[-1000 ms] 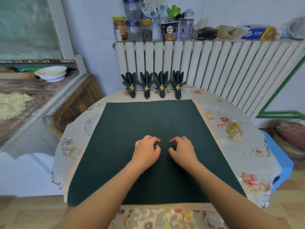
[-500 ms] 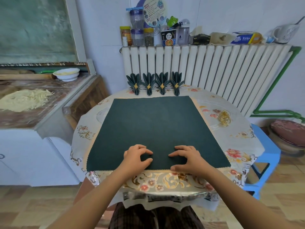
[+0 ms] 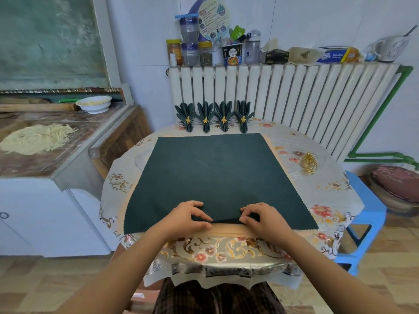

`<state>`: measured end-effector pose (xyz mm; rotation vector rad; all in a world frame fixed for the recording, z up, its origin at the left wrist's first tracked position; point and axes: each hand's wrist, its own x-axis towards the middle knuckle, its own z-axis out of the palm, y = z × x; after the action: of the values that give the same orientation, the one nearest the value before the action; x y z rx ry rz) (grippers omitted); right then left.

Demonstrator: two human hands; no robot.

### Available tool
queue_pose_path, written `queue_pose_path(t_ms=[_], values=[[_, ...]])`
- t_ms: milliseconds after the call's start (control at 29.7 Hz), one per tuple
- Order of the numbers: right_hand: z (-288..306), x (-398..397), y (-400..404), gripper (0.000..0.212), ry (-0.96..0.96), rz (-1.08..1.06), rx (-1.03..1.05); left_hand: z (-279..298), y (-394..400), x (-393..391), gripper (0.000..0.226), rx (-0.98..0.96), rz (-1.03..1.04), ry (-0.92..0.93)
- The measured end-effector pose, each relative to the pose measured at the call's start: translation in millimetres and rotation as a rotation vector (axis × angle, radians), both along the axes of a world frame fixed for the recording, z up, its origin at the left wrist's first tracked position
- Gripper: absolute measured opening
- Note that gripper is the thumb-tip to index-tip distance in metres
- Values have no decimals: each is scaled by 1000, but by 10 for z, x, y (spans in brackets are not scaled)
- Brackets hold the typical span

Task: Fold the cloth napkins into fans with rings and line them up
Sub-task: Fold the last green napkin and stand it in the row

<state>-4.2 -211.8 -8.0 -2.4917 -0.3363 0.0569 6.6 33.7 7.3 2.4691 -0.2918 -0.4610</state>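
Note:
A dark green cloth napkin point(image 3: 217, 173) lies flat and square on the round table point(image 3: 335, 200). My left hand point(image 3: 188, 217) and my right hand point(image 3: 260, 217) pinch its near edge in the middle, and a short stretch of that edge is lifted between them. Several folded fan napkins point(image 3: 214, 116), each with a gold ring, stand in a row at the table's far edge against the radiator. A small heap of loose gold rings point(image 3: 308, 163) sits on the table to the right of the flat napkin.
A white radiator point(image 3: 294, 94) with jars, bottles and boxes on top stands behind the table. A counter point(image 3: 56, 150) on the left carries noodles and a white bowl. A blue stool point(image 3: 367, 214) stands at the right.
Both hands slid back from the napkin's middle to its near edge and took hold of it, raising a small fold. The view has pulled back and tilted up.

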Motion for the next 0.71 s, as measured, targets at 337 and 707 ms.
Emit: queue_pose_path(t_ms=[337,707], values=[[294,129,-10,12,-13,-85,-219,415,170,78,30,51,-64,27],[670,329,-129,13,252,184,-410,625,240,227,22,182,-206,324]])
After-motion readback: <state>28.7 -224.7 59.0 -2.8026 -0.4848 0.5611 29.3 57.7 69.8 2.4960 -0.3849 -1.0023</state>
